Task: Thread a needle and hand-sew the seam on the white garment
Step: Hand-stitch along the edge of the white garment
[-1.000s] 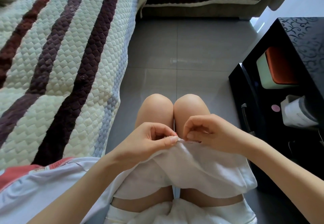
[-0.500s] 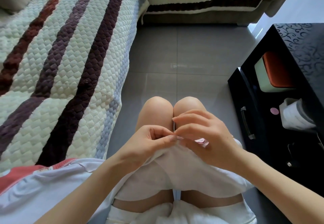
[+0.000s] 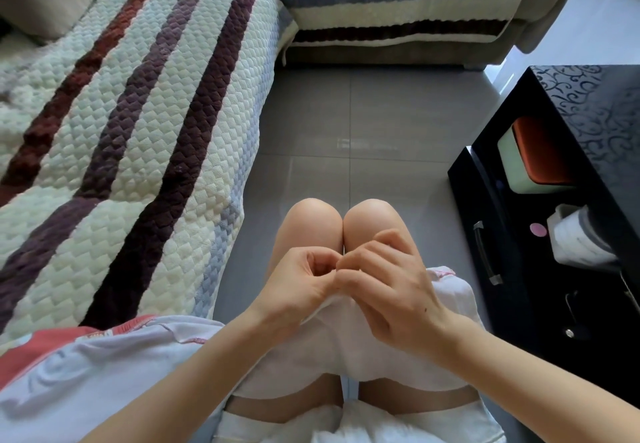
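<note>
The white garment (image 3: 349, 345) lies draped over my thighs, with a pink-stitched edge showing at its right side. My left hand (image 3: 298, 286) pinches the garment's raised top edge between thumb and curled fingers. My right hand (image 3: 391, 297) lies over the same edge from the right, its fingertips meeting those of the left hand. No needle or thread can be made out; the fingers hide the spot where they meet.
A sofa with a striped quilted cover (image 3: 131, 137) runs along the left and the back. A black cabinet (image 3: 568, 200) stands at the right, holding an orange-and-white box (image 3: 533, 158) and a white roll (image 3: 578, 238). Grey floor tiles (image 3: 363, 123) lie ahead of my knees.
My right hand has turned over the garment's edge, its fingers now spread across the fabric and closing on the left fingertips. The left hand has kept its pinch. The view has tilted slightly.
</note>
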The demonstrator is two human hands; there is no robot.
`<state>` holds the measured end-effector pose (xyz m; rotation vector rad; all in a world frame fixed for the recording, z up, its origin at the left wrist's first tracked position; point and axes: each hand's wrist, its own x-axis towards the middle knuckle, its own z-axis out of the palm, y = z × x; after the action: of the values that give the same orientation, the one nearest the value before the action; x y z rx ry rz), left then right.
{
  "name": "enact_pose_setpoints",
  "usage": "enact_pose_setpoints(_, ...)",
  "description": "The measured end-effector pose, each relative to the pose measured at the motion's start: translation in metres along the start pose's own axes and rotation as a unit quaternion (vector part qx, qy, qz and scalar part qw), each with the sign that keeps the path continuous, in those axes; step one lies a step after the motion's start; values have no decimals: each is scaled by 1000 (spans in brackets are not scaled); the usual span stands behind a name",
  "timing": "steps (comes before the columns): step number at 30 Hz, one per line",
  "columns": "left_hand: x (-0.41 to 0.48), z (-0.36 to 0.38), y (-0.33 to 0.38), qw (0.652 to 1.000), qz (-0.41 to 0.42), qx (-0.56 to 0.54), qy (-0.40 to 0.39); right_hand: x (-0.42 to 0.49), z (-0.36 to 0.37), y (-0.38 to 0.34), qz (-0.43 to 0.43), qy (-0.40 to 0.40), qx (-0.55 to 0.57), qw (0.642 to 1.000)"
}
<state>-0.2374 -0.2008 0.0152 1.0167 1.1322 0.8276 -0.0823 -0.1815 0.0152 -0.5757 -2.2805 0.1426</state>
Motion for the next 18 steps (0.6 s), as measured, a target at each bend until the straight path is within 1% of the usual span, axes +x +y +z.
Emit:
enact_pose_setpoints(3,0,-1,0,1000,-1,4,20,0,-4,-1,27,18,47,998)
enact_pose_setpoints(6,2,3,-5,998,-18,36,48,8,-8,-8,37,42,131,990)
enact_pose_setpoints(7,2,3,-9,997,-25,41,53,8,-9,-7,59,47,166,983)
enact_pose_setpoints(8,2,4,-9,997,-30,47,51,9,-10,-5,99,51,205,972)
enact_pose_setpoints(9,3,5,-8,998,-32,43,44,10,-13,-2,153,51,248,955)
enact_pose_setpoints(10,3,5,-5,998,-35,27,44,10,-16,0,209,48,299,930)
enact_pose_setpoints(11,5,4,-4,998,-41,-7,50,12,-21,2,255,48,366,894)
enact_pose_setpoints(12,7,2,-1,995,-53,-53,59,15,-26,3,290,53,446,845)
enact_pose_setpoints(13,9,0,2,991,-65,-92,67,18,-31,4,321,61,520,789)
enact_pose_setpoints(14,12,-1,5,987,-82,-118,69,20,-37,6,346,73,562,747)
enact_pose_setpoints(15,15,-2,9,983,-99,-138,66,21,-43,10,365,83,573,729)
enact_pose_setpoints(18,21,-4,21,966,-154,-202,43,22,-59,22,393,101,571,714)
